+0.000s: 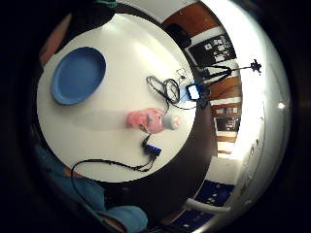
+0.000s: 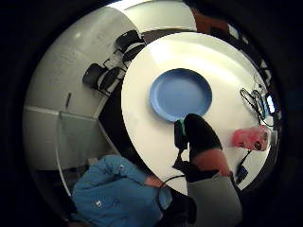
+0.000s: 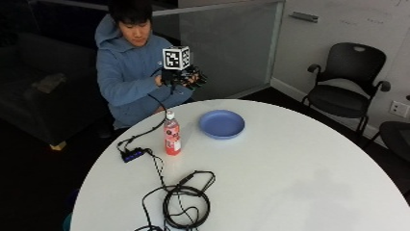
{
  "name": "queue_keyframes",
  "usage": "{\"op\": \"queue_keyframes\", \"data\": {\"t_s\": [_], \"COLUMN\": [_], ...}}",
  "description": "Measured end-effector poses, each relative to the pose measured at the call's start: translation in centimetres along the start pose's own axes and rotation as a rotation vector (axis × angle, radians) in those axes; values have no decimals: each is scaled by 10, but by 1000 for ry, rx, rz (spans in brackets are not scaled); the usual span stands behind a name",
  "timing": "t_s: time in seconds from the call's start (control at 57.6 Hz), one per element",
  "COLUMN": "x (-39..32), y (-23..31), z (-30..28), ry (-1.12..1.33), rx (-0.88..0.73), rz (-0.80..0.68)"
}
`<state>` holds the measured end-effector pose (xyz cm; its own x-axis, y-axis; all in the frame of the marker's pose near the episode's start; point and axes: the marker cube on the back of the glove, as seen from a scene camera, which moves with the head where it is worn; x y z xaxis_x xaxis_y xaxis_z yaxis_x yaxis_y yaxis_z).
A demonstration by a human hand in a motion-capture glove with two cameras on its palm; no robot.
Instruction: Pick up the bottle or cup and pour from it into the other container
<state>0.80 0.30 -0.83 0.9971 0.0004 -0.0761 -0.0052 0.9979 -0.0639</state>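
A pink bottle (image 3: 172,136) with a white cap stands upright on the round white table (image 3: 288,173), near the person's side. A blue plate (image 3: 222,123) lies just beside it, toward the table's middle. My gloved right hand (image 3: 185,77) is raised in front of the person's chest, above the table's edge and well clear of both; it holds nothing and its fingers look relaxed. The bare hand is at the glove's wrist. Both palm views look down from high up on the bottle (image 1: 150,120) (image 2: 250,138) and the plate (image 1: 77,75) (image 2: 181,94). The gloved thumb (image 2: 201,135) shows in the thumb side view.
A small black USB hub (image 3: 133,155) with its cable lies beside the bottle. A coil of black cables (image 3: 183,202) lies near the table's front edge. Black chairs (image 3: 346,91) stand beyond the table by the wall.
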Motion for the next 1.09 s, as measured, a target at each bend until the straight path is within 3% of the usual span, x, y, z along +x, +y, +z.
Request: {"op": "queue_keyframes", "data": {"t_s": [0.59,1.094], "x": [158,233], "y": [100,163], "z": [-13,25], "ry": [-55,-464], "rx": [38,324], "rz": [255,360]}}
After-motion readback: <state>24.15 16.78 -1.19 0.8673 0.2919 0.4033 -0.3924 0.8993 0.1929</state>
